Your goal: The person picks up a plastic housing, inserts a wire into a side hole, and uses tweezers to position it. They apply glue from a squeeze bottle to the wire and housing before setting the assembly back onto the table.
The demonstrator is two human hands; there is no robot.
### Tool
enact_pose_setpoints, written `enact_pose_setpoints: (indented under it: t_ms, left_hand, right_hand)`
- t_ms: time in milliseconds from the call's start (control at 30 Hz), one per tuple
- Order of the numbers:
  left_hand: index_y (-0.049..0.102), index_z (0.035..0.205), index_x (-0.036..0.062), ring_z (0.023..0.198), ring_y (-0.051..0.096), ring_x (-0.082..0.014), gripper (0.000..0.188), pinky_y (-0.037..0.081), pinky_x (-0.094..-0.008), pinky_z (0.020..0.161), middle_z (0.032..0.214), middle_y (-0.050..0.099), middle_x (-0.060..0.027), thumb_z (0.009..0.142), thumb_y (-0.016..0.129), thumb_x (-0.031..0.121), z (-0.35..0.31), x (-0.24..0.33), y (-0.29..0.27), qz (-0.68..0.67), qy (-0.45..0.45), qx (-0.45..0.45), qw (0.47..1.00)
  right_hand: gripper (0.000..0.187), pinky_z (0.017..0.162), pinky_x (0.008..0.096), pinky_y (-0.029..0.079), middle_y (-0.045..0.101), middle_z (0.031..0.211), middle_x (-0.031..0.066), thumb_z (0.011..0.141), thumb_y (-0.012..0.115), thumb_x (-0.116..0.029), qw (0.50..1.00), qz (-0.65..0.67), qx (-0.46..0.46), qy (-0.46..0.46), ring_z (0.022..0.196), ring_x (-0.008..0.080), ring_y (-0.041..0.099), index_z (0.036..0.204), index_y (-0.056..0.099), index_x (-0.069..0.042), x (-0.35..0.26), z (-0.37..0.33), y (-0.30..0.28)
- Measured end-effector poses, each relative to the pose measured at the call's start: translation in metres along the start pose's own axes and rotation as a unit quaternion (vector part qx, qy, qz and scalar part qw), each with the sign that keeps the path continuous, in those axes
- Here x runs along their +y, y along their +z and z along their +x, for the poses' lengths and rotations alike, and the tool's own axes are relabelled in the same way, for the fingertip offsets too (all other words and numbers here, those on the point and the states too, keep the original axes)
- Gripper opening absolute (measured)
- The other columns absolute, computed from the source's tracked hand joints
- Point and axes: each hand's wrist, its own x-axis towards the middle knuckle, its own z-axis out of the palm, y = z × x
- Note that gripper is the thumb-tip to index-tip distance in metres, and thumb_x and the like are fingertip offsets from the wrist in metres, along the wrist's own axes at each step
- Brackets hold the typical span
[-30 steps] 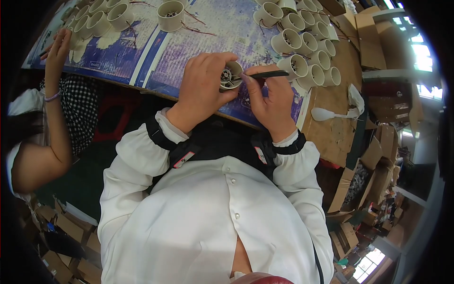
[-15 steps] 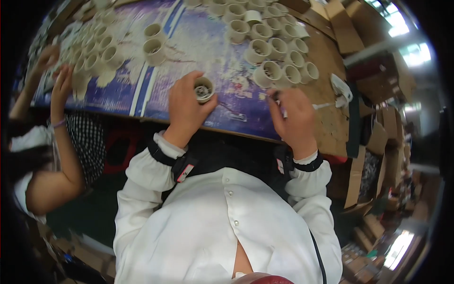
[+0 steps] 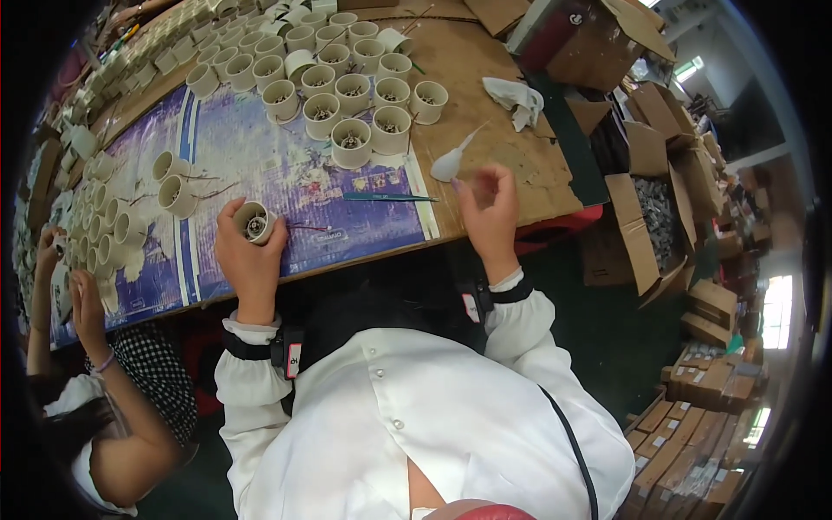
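Left hand [image 3: 249,270]: grasped a cream cup [image 3: 255,222] around its sides, by the table's near edge.
Held cup: had its mouth up, with a dark and metallic part inside; a thin wire lay just right of it.
Right hand [image 3: 491,212]: was released, fingers loosely bent, thumb by the wide end of a white dropper bottle [image 3: 446,165]; contact could not be told.
Tweezers [image 3: 390,198]: lay between both hands, near the right one.
Filled cups [image 3: 351,146]: stood clustered beyond the tweezers.
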Motion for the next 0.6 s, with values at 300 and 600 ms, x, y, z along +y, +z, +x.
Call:
enact_pose_setpoints:
  t_ms: [300, 600]
  left_hand:
    - [0.057, 0.12, 0.0082, 0.092, 0.064, -0.0375, 0.058, 0.05, -0.0462, 0.081, 0.101, 0.067, -0.0155, 0.071, 0.085, 0.023, -0.003, -0.005, -0.005, 0.036, 0.003, 0.008, 0.999]
    - [0.055, 0.12, 0.0075, 0.092, 0.064, -0.0352, 0.063, 0.049, -0.0452, 0.08, 0.1, 0.067, -0.0142, 0.07, 0.087, 0.027, 0.002, 0.003, -0.003, 0.035, -0.008, -0.014, 0.999]
  right_hand:
    - [0.032, 0.084, 0.0319, 0.051, 0.069, 0.097, 0.0091, 0.09, 0.074, -0.018, 0.982, -0.067, -0.165, 0.061, 0.089, 0.0211, 0.066, 0.115, 0.062, -0.002, 0.021, 0.021, 0.016]
    - [0.025, 0.083, 0.0314, 0.051, 0.069, 0.102, 0.0073, 0.093, 0.07, -0.011, 0.963, 0.124, -0.238, 0.013, 0.092, 0.0184, 0.065, 0.115, 0.065, -0.001, -0.04, -0.004, 0.032]
